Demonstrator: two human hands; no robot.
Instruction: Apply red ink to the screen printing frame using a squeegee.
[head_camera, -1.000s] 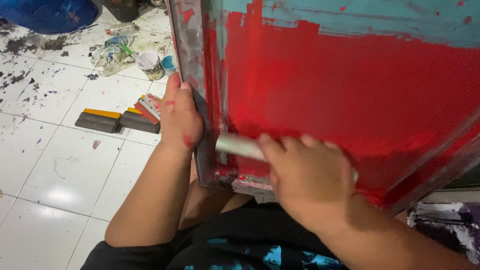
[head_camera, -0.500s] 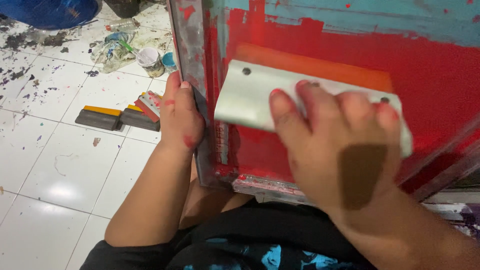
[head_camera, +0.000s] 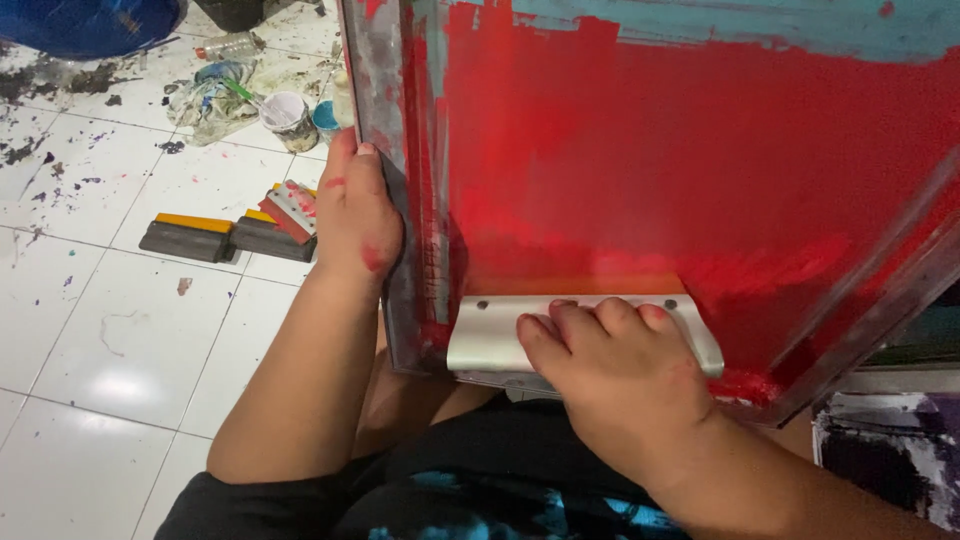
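Fingers (head_camera: 598, 318) of the right hand (head_camera: 625, 385) curl over the top of the grey metal squeegee handle (head_camera: 490, 335), gripping it from above; the hand sits in the lower centre of the frame. Beneath the handle an orange blade edge (head_camera: 580, 287) meets the red-inked mesh (head_camera: 700, 160) near the bottom rail of the screen frame (head_camera: 375, 90). The mesh fills the upper right of the frame, with a strip of pale blue along its top edge.

Left hand (head_camera: 355, 215) clamps the left rail of the screen frame, left of centre: thumb on the near face, remaining fingers wrapped behind the rail and hidden. Red ink marks show on the knuckles and on the heel of this hand.

On the white tiled floor (head_camera: 90, 370), at left, two spare squeegees (head_camera: 230, 235) with dark handles and orange blades lie side by side, just beside a red-stained scraper (head_camera: 292, 208). Further up, near the top edge, stand a small white cup (head_camera: 288, 115) and a crumpled rag (head_camera: 210, 95). Paint spatter covers the tiles at the upper left.
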